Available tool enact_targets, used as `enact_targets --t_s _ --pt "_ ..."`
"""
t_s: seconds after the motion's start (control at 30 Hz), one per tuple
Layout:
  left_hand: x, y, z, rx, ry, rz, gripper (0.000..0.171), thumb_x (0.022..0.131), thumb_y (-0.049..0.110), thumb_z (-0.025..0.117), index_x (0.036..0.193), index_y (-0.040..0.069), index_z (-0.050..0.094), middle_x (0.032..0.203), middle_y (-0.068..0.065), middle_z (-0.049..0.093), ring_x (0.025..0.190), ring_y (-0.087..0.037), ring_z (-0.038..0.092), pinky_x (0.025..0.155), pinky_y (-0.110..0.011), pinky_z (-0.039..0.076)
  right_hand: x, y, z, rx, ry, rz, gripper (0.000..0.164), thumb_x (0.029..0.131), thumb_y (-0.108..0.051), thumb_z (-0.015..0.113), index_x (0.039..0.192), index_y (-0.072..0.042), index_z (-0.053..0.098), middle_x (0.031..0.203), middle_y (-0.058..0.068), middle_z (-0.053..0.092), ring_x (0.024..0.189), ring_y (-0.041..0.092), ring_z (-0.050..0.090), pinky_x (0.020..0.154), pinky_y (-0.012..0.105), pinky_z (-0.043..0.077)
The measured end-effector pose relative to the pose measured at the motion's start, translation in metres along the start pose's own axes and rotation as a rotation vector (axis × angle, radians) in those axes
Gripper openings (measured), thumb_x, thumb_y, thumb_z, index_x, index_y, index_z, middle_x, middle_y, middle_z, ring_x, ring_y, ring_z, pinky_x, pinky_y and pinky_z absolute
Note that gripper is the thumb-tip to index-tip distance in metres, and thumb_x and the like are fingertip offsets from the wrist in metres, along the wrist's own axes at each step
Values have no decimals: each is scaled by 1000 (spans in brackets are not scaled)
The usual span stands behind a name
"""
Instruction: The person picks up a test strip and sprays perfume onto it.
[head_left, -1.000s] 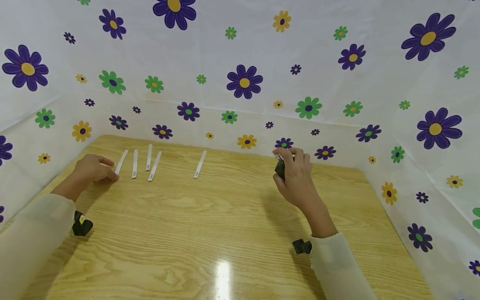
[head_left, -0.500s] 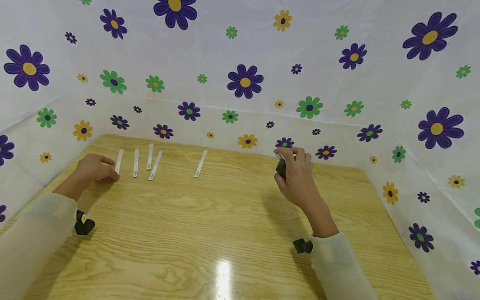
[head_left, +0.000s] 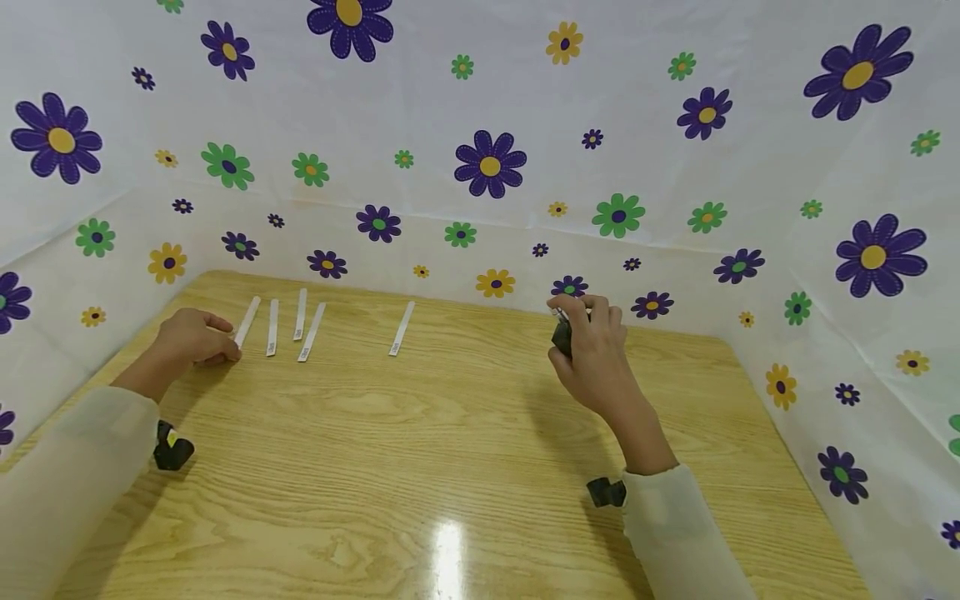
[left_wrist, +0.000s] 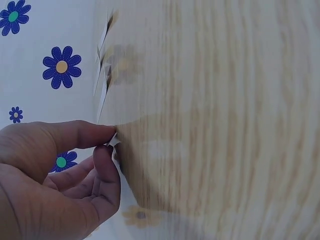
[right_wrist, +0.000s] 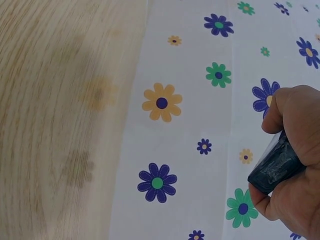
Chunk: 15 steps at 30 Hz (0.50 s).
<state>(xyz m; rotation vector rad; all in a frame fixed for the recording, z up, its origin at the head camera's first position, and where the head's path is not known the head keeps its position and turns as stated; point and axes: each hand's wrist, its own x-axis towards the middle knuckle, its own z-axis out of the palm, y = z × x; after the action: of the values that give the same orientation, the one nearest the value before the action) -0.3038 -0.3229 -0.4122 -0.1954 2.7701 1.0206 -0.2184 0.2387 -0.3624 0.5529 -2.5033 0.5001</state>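
Note:
My left hand (head_left: 197,340) is at the table's far left, pinching the near end of a white paper strip (head_left: 247,320) between thumb and finger. In the left wrist view, only a small white bit of that strip shows at the fingertips. To its right lie several similar strips, among them one paper strip (head_left: 272,327) with small print at its near end. Over the far right part of the table, my right hand (head_left: 596,354) grips a small dark bottle (right_wrist: 276,165) with a silvery top. The index finger bends over that top in the head view.
The wood-grain table (head_left: 465,433) is bounded by a white flower-print cloth (head_left: 420,100) at the back and both sides. A lone paper strip (head_left: 402,328) lies farther right than the others. Dark wrist cameras sit below both hands.
The strip in my left hand swings more upright at half a second ago, then leans right again now. My left hand shifts very slightly right; my right hand and the bottle stay in place.

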Motion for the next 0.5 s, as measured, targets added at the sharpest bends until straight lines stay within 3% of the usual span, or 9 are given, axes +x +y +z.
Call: enact_targets --t_s 0.23,0.4,0.5 --pt "7 -9 1 26 -36 2 46 80 21 79 110 -12 68 73 -1 65 72 -19 58 64 -31 47 0 1 1 -4 -6 3 67 86 0 70 140 -23 39 130 30 41 107 47 39 74 55 35" --pt "12 -14 -1 -91 -102 -35 26 87 19 72 94 -6 70 70 0 63 67 -16 57 60 -29 50 0 1 0 -7 -12 6 68 85 0 71 140 -23 39 130 30 41 107 48 39 74 56 36" --pt "14 -13 -2 -137 -126 -47 22 91 21 66 81 1 70 67 1 62 63 -16 55 57 -29 49 0 0 0 -8 -13 8 68 85 0 71 140 -23 39 130 31 41 108 49 39 74 57 36"
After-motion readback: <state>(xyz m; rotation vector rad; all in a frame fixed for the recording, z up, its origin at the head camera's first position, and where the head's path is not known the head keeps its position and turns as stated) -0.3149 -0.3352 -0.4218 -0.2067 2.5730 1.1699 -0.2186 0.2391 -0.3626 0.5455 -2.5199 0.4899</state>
